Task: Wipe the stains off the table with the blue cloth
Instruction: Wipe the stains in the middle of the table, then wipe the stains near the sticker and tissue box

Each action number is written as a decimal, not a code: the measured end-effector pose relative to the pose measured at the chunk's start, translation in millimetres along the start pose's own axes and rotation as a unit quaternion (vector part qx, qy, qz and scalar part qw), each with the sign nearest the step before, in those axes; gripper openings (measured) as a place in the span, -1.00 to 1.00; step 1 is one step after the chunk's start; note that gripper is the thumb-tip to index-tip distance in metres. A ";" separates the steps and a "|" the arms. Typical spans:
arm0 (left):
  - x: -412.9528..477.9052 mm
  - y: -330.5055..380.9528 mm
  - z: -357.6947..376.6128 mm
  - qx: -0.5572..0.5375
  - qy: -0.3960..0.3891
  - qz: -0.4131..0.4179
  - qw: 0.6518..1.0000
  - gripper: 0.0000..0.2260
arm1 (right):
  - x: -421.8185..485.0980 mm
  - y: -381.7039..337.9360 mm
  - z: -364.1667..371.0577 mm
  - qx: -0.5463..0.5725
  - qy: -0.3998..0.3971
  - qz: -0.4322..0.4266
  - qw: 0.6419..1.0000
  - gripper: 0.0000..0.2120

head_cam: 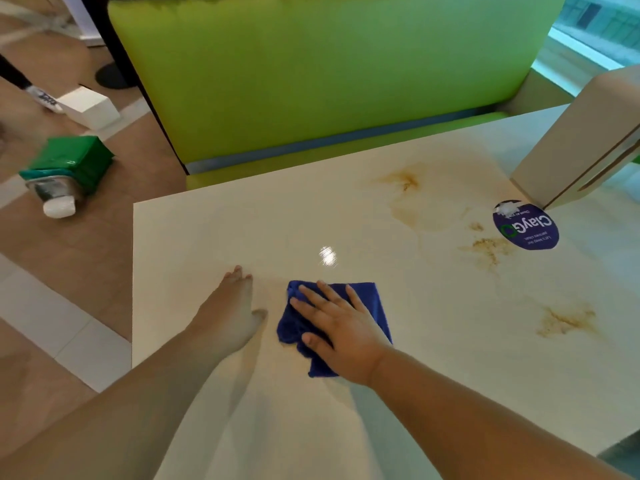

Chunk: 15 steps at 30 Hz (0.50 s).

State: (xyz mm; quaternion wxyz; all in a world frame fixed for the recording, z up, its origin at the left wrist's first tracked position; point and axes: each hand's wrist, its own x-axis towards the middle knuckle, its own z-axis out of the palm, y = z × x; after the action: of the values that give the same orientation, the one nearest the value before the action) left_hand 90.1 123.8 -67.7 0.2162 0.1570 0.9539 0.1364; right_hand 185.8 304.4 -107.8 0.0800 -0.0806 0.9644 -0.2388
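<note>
A crumpled blue cloth [367, 299] lies on the cream table [214, 230], near its front middle. My right hand [341, 327] presses flat on the cloth with fingers spread. Just left of the cloth, my left hand [230, 306] rests palm down on the bare tabletop, holding nothing. Brown stains mark the right half of the table: one at the far side [403, 180], one beside the sticker [490, 249], one near the right edge [564, 320].
A round purple sticker [526, 226] is stuck on the table at the right, beside a beige partition [581, 147]. A lime green bench seat [311, 74] stands behind the table. On the floor at left lie a green packet [65, 171] and a white box [91, 107].
</note>
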 end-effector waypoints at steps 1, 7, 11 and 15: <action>-1.6 10.0 3.3 -0.021 0.048 0.011 0.999 -0.50 | -3.2 0.8 -7.2 0.119 0.042 0.029 0.992 -0.52; -17.6 88.5 61.7 0.046 0.006 0.209 0.977 -0.50 | -21.7 46.4 -45.6 0.140 0.271 0.203 0.931 -0.57; -6.3 61.1 75.2 0.130 0.036 0.181 0.974 -0.42 | -37.9 78.7 -48.3 0.065 0.219 0.235 0.945 -0.59; -0.2 40.1 64.6 0.132 0.071 0.105 0.983 -0.42 | -51.0 91.8 -34.7 -0.008 0.175 0.214 0.961 -0.56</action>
State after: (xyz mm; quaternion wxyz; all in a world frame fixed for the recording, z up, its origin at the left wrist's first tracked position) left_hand 129.3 172.8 -110.7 0.1096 0.2732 0.9548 0.0417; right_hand 218.0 410.0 -115.0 -0.0419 0.1699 0.9599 -0.2189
